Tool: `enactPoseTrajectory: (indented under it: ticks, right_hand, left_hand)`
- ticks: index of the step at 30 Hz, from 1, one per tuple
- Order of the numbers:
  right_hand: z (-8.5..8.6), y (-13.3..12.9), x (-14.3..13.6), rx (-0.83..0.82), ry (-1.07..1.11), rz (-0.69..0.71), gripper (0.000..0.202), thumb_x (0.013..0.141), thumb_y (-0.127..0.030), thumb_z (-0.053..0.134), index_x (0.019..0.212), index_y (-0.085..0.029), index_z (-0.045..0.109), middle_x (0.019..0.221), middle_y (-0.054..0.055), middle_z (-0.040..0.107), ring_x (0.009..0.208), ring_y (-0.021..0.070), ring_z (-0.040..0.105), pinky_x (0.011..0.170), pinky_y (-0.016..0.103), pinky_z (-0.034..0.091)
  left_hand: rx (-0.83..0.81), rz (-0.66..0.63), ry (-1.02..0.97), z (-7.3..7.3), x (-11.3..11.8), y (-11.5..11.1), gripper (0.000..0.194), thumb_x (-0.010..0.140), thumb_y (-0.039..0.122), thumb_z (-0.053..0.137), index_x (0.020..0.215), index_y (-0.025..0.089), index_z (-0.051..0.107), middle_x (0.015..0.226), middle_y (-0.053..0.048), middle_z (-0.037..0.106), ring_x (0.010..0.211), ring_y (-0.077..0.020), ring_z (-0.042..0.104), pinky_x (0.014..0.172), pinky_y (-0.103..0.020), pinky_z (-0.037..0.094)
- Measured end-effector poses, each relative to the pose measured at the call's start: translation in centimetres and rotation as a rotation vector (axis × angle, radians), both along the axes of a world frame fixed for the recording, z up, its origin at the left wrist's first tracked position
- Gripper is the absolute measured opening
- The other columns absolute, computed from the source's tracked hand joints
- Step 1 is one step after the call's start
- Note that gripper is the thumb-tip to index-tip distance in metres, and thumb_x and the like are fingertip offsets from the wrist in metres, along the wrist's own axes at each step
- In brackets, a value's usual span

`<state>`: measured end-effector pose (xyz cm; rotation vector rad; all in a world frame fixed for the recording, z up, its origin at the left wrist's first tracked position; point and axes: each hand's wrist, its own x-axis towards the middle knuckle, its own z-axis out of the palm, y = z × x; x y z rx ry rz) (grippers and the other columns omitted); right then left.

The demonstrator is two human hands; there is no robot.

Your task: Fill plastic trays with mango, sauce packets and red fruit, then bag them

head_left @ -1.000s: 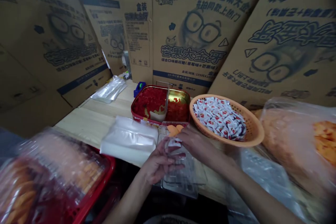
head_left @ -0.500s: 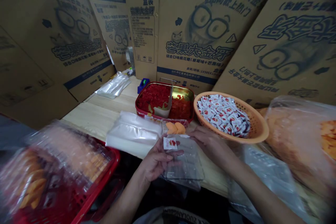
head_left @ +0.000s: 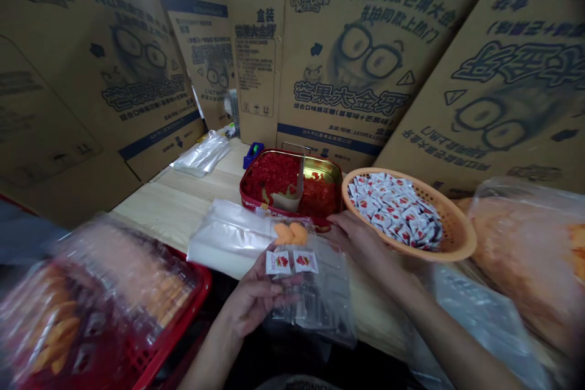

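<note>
My left hand (head_left: 260, 292) is wrapped round the left side of a clear plastic tray (head_left: 326, 292) with square compartments. In the tray's upper left lie two white sachets with red prints (head_left: 304, 261), side by side. Orange pieces (head_left: 291, 233) sit just beyond them at the tray's far end. My right hand (head_left: 361, 237) is over the tray's far right corner, beside the orange basket (head_left: 464, 234) of white sachets; its fingers are bent and what they hold, if anything, is hidden. Behind the tray is a red tin (head_left: 258, 204) with red contents and an upright divider.
Clear plastic bags (head_left: 228, 234) lie left of the tray. A red basket (head_left: 201, 286) with packed trays stands at the lower left. A large bag of orange pieces (head_left: 516, 244) is at the right, near clear trays (head_left: 479, 311). Cardboard boxes (head_left: 338, 49) stand behind; a blue tape dispenser (head_left: 253, 155) sits near the tin.
A second white sachet now shows beside the first in the tray. The tray and my left hand have shifted a little left. The view has also moved slightly.
</note>
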<state>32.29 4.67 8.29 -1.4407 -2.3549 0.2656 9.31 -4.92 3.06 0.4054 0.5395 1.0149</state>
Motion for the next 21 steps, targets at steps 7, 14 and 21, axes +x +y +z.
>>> enactPoseTrajectory:
  ticks: [7,14,21]
  right_hand:
    - [-3.2,11.1,-3.0,-0.31,-0.275,-0.224,0.038,0.067,-0.016,0.064,0.105,-0.011,0.058,0.097,0.016,0.063,0.078,0.0241,0.062,0.066,0.031,0.046]
    - [-6.1,13.8,-2.3,-0.413,-0.289,-0.17,0.032,0.063,-0.007,0.063,0.095,-0.012,0.064,0.091,0.014,0.066,0.074,0.0224,0.064,0.06,0.026,0.043]
    - [-6.3,12.2,-1.7,-0.287,-0.186,-0.236,0.023,0.07,-0.002,0.049,0.081,-0.013,0.066,0.087,0.013,0.066,0.083,0.0227,0.062,0.07,0.027,0.043]
  left_hand:
    - [-0.047,0.165,0.042,0.1,-2.9,-0.3,0.089,0.067,-0.003,0.055,0.139,0.032,0.015,0.12,-0.01,0.056,0.115,-0.0312,0.049,0.093,-0.047,0.04]
    - [-0.007,0.352,0.058,-0.6,-4.9,0.8,0.09,0.067,-0.002,0.057,0.138,0.033,0.014,0.114,-0.008,0.059,0.115,-0.0286,0.05,0.096,-0.048,0.038]
    - [-0.025,0.419,0.047,-1.1,-5.0,2.2,0.087,0.067,-0.002,0.058,0.136,0.034,0.019,0.116,-0.007,0.057,0.114,-0.0284,0.051,0.096,-0.047,0.038]
